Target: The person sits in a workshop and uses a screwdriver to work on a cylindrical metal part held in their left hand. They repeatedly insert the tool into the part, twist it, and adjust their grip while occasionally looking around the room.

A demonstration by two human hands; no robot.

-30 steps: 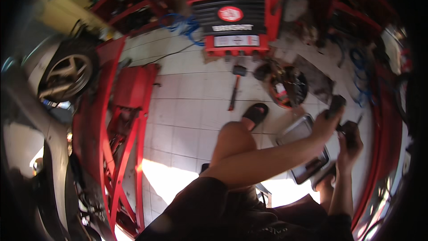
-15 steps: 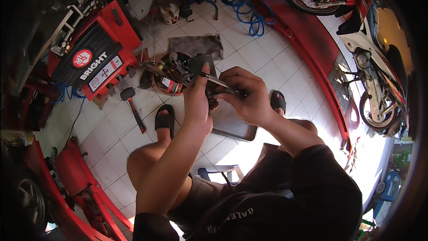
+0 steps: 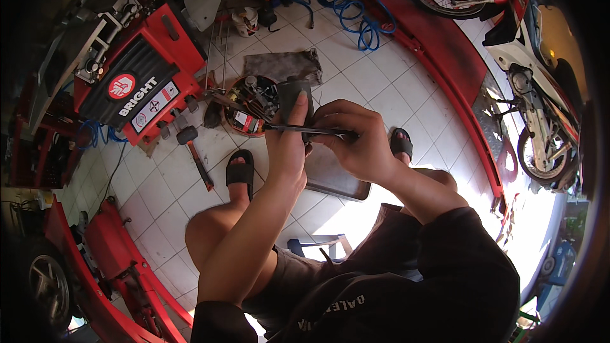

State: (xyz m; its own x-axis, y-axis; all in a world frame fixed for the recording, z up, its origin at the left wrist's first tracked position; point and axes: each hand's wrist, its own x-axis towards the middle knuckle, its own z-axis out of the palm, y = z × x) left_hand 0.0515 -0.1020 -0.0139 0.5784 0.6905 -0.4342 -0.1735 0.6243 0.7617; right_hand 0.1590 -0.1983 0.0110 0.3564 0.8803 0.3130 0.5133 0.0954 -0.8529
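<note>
Left hand [image 3: 287, 152] has the dark block [image 3: 288, 93] gripped, up past the tray's [image 3: 337, 194] far side; right hand [image 3: 357, 140] pinches a thin tool [image 3: 325, 131] across that thumb. Push off-angle and it could skid into skin imo.

Worn on the head as left unit of a side-by-side fisheye pair. Looks steeply down past the black shirt [image 3: 413, 292] at 5 o'clock, close above the hands [image 3: 368, 143] near centre; spans tiled floor [image 3: 381, 82] toward 12 o'clock.
</note>
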